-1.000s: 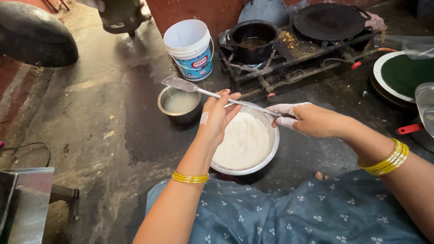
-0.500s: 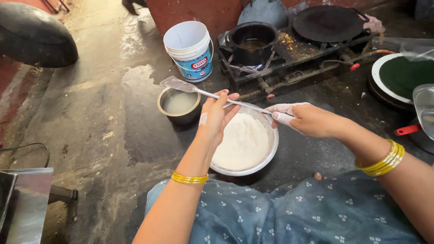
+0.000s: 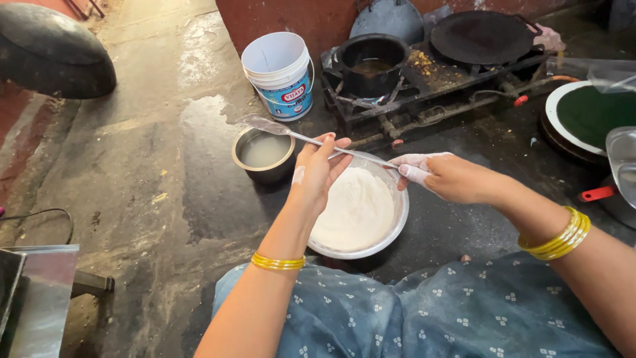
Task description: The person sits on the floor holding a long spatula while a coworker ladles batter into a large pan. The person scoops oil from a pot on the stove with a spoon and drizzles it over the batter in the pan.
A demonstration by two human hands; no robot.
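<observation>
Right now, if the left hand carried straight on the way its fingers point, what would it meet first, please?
Probably the stove: the left hand, already touching the long spoon, points up and right toward it, though depth is unclear.

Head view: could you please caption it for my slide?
Both hands, left and right, hold a long metal spatula over a steel bowl of flour.

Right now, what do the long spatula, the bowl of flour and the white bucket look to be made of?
Spatula: bare metal, probably steel; thin, grey and shiny, held by the right hand, with the left hand on its shaft.
Bowl: polished metal, likely steel; bright reflective rim.
Bucket: looks like plastic; matte white wall, ribbed rim, printed label.
</observation>
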